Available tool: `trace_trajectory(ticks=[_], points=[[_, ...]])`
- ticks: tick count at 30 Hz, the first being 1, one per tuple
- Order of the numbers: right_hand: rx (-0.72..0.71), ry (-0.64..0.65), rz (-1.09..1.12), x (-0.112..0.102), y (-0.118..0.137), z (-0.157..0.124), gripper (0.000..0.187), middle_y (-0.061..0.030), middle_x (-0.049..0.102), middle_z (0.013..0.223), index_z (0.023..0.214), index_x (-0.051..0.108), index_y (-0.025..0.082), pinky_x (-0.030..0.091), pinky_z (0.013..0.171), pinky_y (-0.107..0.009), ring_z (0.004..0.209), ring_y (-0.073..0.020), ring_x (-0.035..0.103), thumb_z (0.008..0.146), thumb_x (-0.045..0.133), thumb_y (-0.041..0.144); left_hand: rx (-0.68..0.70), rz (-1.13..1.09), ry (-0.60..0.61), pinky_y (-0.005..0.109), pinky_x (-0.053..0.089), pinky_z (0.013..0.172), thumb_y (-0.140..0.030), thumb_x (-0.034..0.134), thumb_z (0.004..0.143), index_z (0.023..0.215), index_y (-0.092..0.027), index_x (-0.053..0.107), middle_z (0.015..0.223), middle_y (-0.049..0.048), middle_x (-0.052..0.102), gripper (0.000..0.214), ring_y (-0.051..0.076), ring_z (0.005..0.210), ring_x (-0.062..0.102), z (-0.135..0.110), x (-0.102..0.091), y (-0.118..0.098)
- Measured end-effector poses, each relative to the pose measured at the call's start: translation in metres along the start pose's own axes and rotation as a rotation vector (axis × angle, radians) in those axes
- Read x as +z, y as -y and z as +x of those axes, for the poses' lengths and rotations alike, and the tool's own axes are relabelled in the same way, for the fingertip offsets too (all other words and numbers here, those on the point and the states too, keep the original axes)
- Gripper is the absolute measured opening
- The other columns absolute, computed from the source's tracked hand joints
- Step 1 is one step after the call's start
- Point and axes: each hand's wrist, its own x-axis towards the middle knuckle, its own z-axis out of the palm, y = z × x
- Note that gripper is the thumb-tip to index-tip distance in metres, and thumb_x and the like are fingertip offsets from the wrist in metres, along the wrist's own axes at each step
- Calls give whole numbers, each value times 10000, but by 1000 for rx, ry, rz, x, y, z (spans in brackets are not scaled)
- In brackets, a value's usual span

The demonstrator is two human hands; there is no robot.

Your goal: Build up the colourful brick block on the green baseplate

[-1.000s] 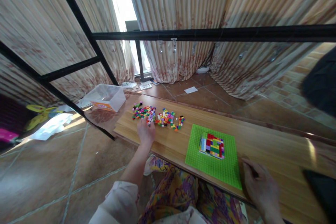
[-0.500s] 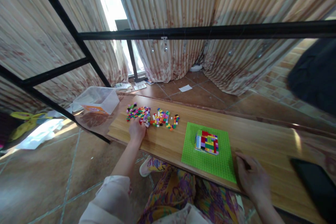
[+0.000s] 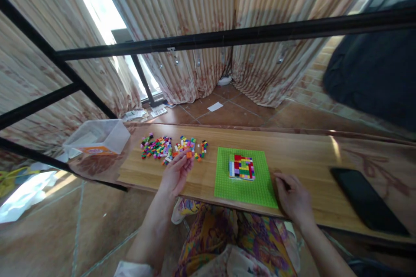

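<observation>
Between the fingertips of my left hand [image 3: 177, 172] is an orange building brick [image 3: 189, 155], held up just in front of the loose bricks. A pile of mixed coloured bricks [image 3: 157, 147] lies beyond that hand on the wooden board. On the green baseplate [image 3: 224, 190] stands a low block of stacked bricks [image 3: 242, 167] in red, yellow, green, purple and pale blue. My right hand [image 3: 294, 197] rests with curled fingers at the baseplate's right edge; whether anything is inside them is hidden.
A clear plastic box [image 3: 113, 136] with an orange label sits past the board's left end. To the right lies a black phone or tablet [image 3: 367, 199]. A black metal bar [image 3: 208, 41] crosses above the far side, before striped curtains [image 3: 188, 4].
My left hand has come away from the brick pile, moving right and up with an orange brick in its fingertips. My right hand stays beside the baseplate. The view has turned right.
</observation>
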Motion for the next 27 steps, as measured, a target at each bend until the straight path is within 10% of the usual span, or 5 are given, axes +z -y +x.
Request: trace_trajectory(ticks=[16, 27], points=[[0, -16, 104, -1, 7, 2, 283, -90, 696, 933, 914, 682, 192, 495, 781, -352, 857, -215, 643, 920, 449, 353, -112, 224, 174, 230, 497, 766, -199, 815, 617, 912, -155, 726, 865, 34, 720, 311, 98, 768, 644, -8, 47, 47], [11, -14, 119, -2, 9, 3, 293, -94, 696, 939, 934, 687, 190, 504, 779, -354, 852, -212, 642, 925, 440, 350, 624, 1109, 351, 374, 429, 921, -138, 607, 793, 946, -220, 712, 947, 40, 729, 203, 190, 929, 619, 19, 105, 83]])
